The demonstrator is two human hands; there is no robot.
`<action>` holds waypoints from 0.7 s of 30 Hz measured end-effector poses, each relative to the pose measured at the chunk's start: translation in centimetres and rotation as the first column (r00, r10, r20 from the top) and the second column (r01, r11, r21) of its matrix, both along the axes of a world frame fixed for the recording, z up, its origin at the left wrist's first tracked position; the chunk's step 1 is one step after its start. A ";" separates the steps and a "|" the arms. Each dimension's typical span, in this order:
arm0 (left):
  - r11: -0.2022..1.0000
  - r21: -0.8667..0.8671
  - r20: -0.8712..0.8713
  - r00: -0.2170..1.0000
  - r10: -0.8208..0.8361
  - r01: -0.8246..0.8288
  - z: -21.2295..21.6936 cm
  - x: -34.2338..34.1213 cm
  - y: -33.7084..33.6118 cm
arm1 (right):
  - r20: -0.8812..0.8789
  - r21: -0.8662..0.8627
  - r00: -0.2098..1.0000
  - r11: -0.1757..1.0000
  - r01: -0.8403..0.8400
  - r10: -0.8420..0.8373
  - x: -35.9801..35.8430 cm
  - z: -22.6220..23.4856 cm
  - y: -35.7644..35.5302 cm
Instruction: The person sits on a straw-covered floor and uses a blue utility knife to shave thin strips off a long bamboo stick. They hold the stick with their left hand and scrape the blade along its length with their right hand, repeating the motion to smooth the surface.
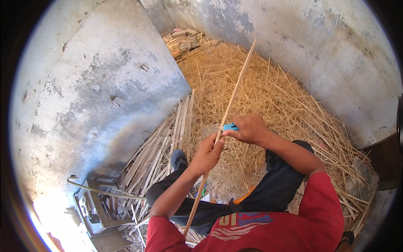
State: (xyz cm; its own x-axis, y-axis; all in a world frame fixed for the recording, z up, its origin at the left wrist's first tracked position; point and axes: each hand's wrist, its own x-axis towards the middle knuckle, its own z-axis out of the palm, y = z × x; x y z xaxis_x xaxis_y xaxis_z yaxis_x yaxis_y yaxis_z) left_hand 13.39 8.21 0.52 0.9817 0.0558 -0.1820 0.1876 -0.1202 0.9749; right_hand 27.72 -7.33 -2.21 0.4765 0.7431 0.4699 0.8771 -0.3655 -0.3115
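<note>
A long, thin bamboo strip (236, 89) slants up from my lap toward the far wall. My left hand (207, 154) is closed around its middle, thumb pressed along it. Just beyond, my right hand (250, 128) grips a small blue utility knife (229, 127), held against the strip's side. Its blade is too small to make out where it meets the strip. The right thumb lies close to the left fingertips.
Straw-like shavings (218, 71) cover the floor ahead. Pale split strips (178, 122) lie piled by my left shoe (179, 159). A wooden frame-like box (103, 224) stands at lower left. Worn walls (109, 71) flank me, with broken bricks (188, 44) in the far corner.
</note>
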 end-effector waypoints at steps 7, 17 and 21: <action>0.982 0.180 -0.006 0.998 0.060 -0.058 -0.6 -2.4 -1.3 | -0.015 -0.114 0.972 0.966 0.232 -0.235 3.8 -1.3 0.0; 0.911 0.375 0.152 0.981 0.123 -0.172 0.7 -3.9 -2.1 | 0.092 0.001 0.994 0.998 -0.060 0.060 -1.4 -1.8 0.8; 0.922 0.349 0.114 0.984 0.135 -0.167 0.9 -4.8 -2.4 | 0.140 0.072 0.990 0.997 0.004 -0.014 0.6 -2.1 0.8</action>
State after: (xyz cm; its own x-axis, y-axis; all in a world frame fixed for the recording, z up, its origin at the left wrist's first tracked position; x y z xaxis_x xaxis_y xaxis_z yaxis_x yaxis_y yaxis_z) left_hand 8.64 5.82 1.38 0.9676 0.2497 -0.0379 0.1480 -0.4389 0.8863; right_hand 28.34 -6.49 -4.29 0.4086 0.7013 0.5841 0.9108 -0.3549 -0.2110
